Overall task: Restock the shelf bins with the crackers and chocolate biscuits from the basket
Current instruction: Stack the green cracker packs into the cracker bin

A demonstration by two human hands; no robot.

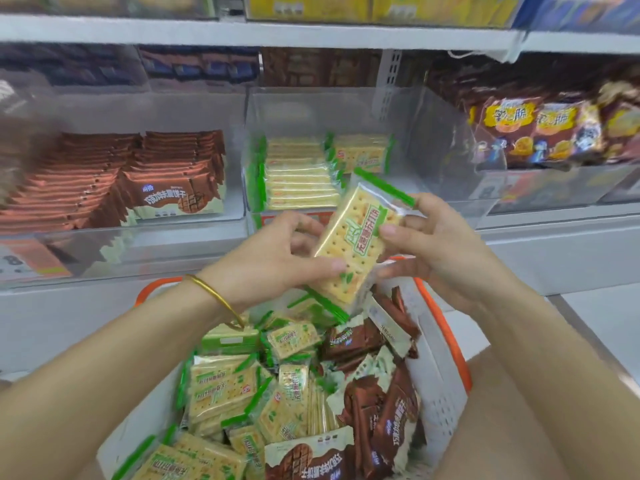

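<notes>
A cracker pack (356,237) with green-edged clear wrap is held up over the basket (440,368), tilted. My left hand (277,258) grips its lower left side, and my right hand (440,244) pinches its upper right side. The white basket with an orange rim holds several cracker packs (228,389) and brown chocolate biscuit packs (381,410). Behind the held pack stands the clear cracker bin (408,140), partly filled with cracker packs (301,178). To its left, the chocolate biscuit bin (173,237) is packed with brown packs (166,192).
A bin of brown snack bags (540,133) sits at the right on the same shelf. Above runs a white shelf edge (277,32) with yellow boxes on it. Dark packs fill the back row. A gold bangle (214,296) circles my left wrist.
</notes>
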